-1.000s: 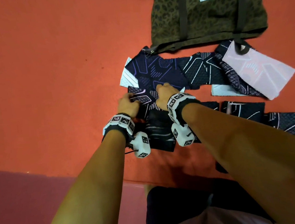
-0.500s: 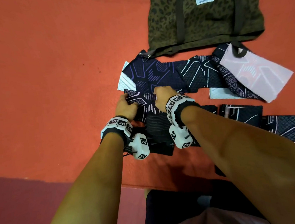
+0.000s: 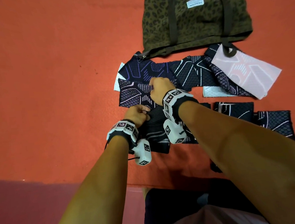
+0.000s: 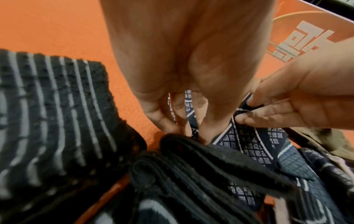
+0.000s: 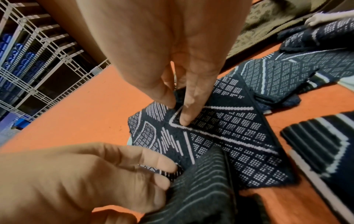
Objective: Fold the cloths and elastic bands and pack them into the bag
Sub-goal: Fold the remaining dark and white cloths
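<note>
A navy cloth with a pale grid-and-line pattern (image 3: pixel 132 95) lies spread on the orange surface in front of me. My right hand (image 3: pixel 151 86) pinches a fold in its middle between thumb and forefinger (image 5: pixel 177 109). My left hand (image 3: pixel 145 110) pinches its near edge (image 4: pixel 189 128), just above a black band with thin grey stripes (image 3: pixel 155 129). The olive leopard-print bag (image 3: pixel 195 16) lies flat at the far side, its mouth towards the cloths. More navy cloths (image 3: pixel 188 72) and a pink one (image 3: pixel 246 72) lie loose below the bag.
Two folded navy pieces (image 3: pixel 234 111) (image 3: pixel 274 122) lie in a row to the right of my right forearm. Bare orange surface (image 3: pixel 51 84) stretches to the left. A white wire rack (image 5: pixel 38 53) stands beyond the surface's edge.
My left hand has drawn back towards me from the cloth's far left part to its near edge. The cloth's left half now lies uncovered and flat. The right hand stays on the cloth.
</note>
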A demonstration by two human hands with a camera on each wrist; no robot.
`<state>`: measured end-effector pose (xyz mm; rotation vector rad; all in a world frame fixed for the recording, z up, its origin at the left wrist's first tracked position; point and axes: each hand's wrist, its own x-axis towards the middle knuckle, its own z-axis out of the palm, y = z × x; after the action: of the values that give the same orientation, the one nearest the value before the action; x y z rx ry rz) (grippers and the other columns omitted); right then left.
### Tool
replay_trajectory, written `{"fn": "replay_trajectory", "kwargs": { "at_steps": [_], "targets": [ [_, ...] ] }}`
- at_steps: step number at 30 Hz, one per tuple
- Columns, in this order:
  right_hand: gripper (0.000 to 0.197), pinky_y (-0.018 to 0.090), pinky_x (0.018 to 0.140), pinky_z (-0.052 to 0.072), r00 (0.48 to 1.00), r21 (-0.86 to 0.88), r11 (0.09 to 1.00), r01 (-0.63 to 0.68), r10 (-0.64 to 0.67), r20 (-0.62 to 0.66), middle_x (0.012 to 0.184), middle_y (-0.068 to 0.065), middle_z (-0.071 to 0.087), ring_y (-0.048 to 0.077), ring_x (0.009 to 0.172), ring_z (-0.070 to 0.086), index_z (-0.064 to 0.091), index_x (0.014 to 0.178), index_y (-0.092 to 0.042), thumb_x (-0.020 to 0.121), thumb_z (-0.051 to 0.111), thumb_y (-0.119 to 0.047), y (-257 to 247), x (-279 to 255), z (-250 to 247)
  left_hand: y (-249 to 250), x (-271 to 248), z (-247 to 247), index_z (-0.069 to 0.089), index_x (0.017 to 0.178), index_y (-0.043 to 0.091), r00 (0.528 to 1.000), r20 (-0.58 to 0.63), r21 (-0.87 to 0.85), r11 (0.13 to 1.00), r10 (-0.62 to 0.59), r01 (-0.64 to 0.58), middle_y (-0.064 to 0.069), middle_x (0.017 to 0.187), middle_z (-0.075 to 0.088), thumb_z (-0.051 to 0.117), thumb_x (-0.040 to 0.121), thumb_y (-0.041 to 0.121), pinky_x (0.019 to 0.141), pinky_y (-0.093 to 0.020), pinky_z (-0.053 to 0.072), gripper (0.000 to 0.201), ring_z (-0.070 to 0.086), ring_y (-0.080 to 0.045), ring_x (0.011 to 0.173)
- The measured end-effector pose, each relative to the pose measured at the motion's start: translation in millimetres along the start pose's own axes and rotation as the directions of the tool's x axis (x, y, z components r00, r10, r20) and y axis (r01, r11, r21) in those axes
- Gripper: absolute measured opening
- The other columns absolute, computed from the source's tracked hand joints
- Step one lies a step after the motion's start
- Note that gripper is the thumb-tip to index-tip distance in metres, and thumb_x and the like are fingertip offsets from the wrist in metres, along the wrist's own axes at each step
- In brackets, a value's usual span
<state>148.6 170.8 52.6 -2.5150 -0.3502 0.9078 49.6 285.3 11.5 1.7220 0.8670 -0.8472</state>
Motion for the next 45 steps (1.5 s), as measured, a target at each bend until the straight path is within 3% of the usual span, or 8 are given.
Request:
{"fn": "replay_trajectory", "kwargs": {
  "at_steps": [4, 8, 11, 15, 23, 29, 39, 45],
  "targets": [
    [0.033, 0.038, 0.089, 0.051, 0.999, 0.02, 1.0, 0.002, -0.001, -0.04, 0.121, 0.015, 0.061, 0.033, 0.108, 0.059, 0.059, 0.122, -0.006, 0.09, 0.051, -0.001, -1.3, -3.6, -9.2, 7.7, -0.4, -0.9, 0.057, 0.083, 0.021, 1.0, -0.028, -0.036, 0.999, -0.013, 0.012, 0.003, 0.082, 0.054, 0.06, 0.084, -0.016, 0.056, -0.018, 0.043, 0.036, 0.05, -0.011, 0.065],
    [0.029, 0.039, 0.088, 0.053, 0.999, 0.036, 0.999, -0.014, 0.016, -0.044, 0.118, 0.014, 0.062, 0.033, 0.102, 0.06, 0.06, 0.119, -0.008, 0.091, 0.051, -0.007, -2.3, -6.9, -20.7, 17.2, -2.2, 2.0, 0.057, 0.085, 0.018, 0.999, -0.048, -0.079, 0.997, -0.011, 0.007, 0.0, 0.08, 0.058, 0.058, 0.087, -0.014, 0.092, -0.029, 0.052, 0.032, 0.058, -0.019, 0.089],
    [0.025, 0.037, 0.085, 0.053, 0.999, 0.05, 0.999, -0.012, 0.013, -0.035, 0.114, 0.013, 0.063, 0.032, 0.098, 0.061, 0.061, 0.115, -0.011, 0.092, 0.051, -0.013, 0.6, -12.7, -24.6, 20.9, -1.5, 5.1, 0.057, 0.105, 0.016, 0.994, -0.102, -0.054, 0.998, 0.031, -0.037, -0.003, 0.088, 0.061, 0.064, 0.089, 0.001, 0.085, -0.034, 0.054, 0.023, 0.059, -0.019, 0.079],
    [0.022, 0.036, 0.081, 0.052, 0.999, 0.07, 0.997, -0.023, 0.026, -0.045, 0.109, 0.011, 0.063, 0.032, 0.094, 0.06, 0.061, 0.11, -0.015, 0.092, 0.05, -0.017, 9.4, -23.1, -26.3, 28.0, -4.3, 9.0, 0.04, 0.137, 0.012, 0.978, -0.185, 0.007, 0.995, 0.095, -0.096, -0.01, 0.092, 0.066, 0.065, 0.089, 0.009, 0.087, -0.045, 0.055, 0.054, 0.059, -0.022, 0.076],
    [0.024, 0.029, 0.074, 0.045, 0.998, 0.087, 0.995, -0.055, 0.058, -0.038, 0.111, 0.01, 0.064, 0.028, 0.092, 0.06, 0.064, 0.113, -0.021, 0.092, 0.052, -0.016, 37.2, -41.1, -33.0, 31.8, -11.0, 26.4, 0.027, 0.15, 0.029, 0.967, -0.19, 0.012, 0.985, 0.169, -0.169, -0.014, 0.105, 0.067, 0.066, 0.085, 0.013, 0.084, -0.043, 0.057, 0.077, 0.064, -0.025, 0.083],
    [0.029, 0.031, 0.078, 0.051, 1.0, 0.083, 0.996, -0.022, 0.02, 0.018, 0.109, 0.006, 0.067, 0.029, 0.096, 0.062, 0.066, 0.11, -0.024, 0.088, 0.054, -0.01, 48.2, -57.6, -24.1, 36.0, -23.2, 33.2, 0.029, 0.14, 0.055, 0.891, -0.224, 0.032, 0.917, 0.395, -0.398, -0.011, 0.094, 0.064, 0.057, 0.076, 0.006, 0.073, -0.035, 0.054, 0.086, 0.06, -0.02, 0.075],
    [0.019, 0.027, 0.062, 0.042, 0.998, 0.128, 0.991, -0.027, 0.033, -0.046, 0.096, 0.008, 0.067, 0.027, 0.078, 0.062, 0.065, 0.09, -0.026, 0.086, 0.056, -0.01, 51.0, -83.2, -33.4, 48.4, -40.3, 46.9, 0.059, 0.095, 0.034, 0.897, -0.223, 0.088, 0.924, 0.383, -0.372, 0.004, 0.078, 0.062, 0.056, 0.086, 0.01, 0.074, -0.039, 0.055, 0.026, 0.058, -0.02, 0.067],
    [0.023, 0.032, 0.082, 0.051, 0.985, 0.214, 0.977, -0.02, 0.056, -0.163, 0.104, 0.005, 0.066, 0.026, 0.091, 0.06, 0.068, 0.098, -0.023, 0.083, 0.058, -0.009, 57.5, -108.0, -29.5, 52.1, -57.5, 58.7, 0.064, 0.091, 0.034, 0.862, -0.284, 0.027, 0.902, 0.42, -0.43, -0.007, 0.078, 0.07, 0.055, 0.076, 0.015, 0.074, -0.045, 0.058, 0.026, 0.062, -0.025, 0.066]
  ]
}}
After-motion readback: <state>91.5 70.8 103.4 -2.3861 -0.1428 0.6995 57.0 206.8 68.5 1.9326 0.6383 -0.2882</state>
